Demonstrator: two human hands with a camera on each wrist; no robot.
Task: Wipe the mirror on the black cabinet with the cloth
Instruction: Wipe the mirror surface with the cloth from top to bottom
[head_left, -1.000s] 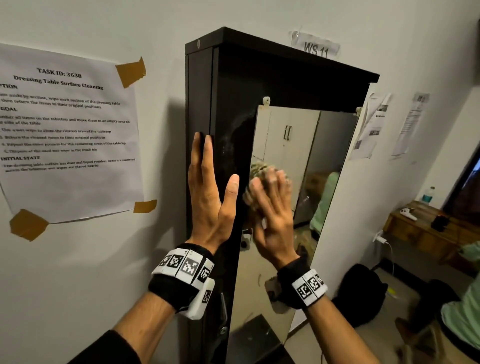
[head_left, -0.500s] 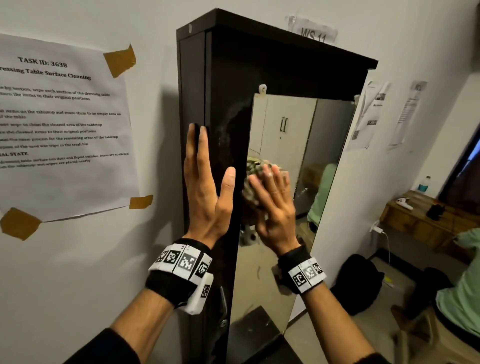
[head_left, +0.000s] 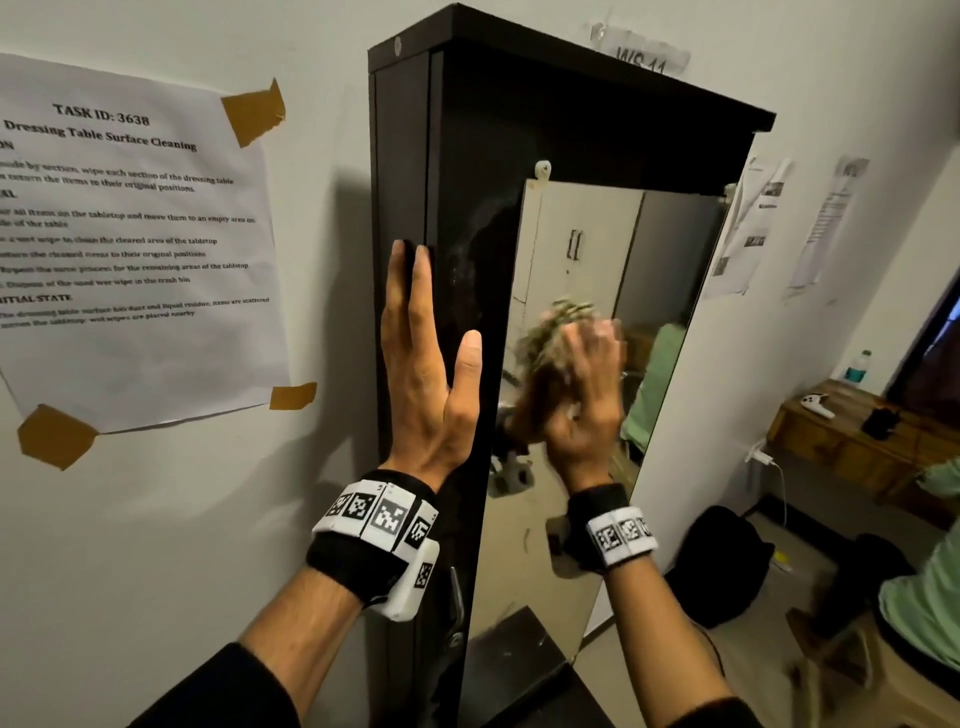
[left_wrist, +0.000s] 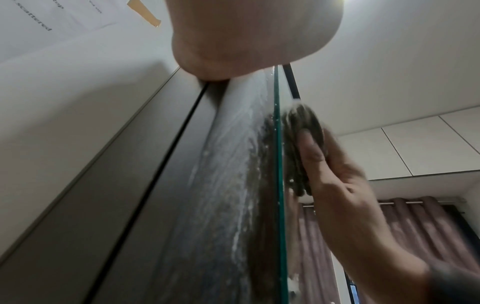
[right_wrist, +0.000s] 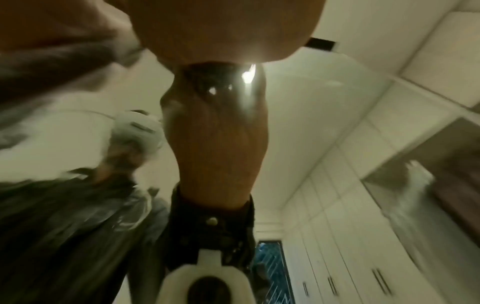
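White wall frames the tall black wooden cabinet (head_left: 467, 130), a taped instruction sheet (head_left: 130, 234) to its left. My left hand (head_left: 423, 374) lies flat with straight fingers against the cabinet's front edge, holding nothing, bracing as before. My right hand (head_left: 576, 395) presses the crumpled brownish cloth (head_left: 558, 325) against the long frameless mirror (head_left: 597, 249) on the cabinet door; whether its fingers curl round the cloth I cannot tell through the blur. Compared with half a second ago, the cloth has slid rightward, away from the mirror's left edge. Streaky residue shows on the dark panel beside the glass, so I judge wiping is mid-course, with much of the mirror still to cover.
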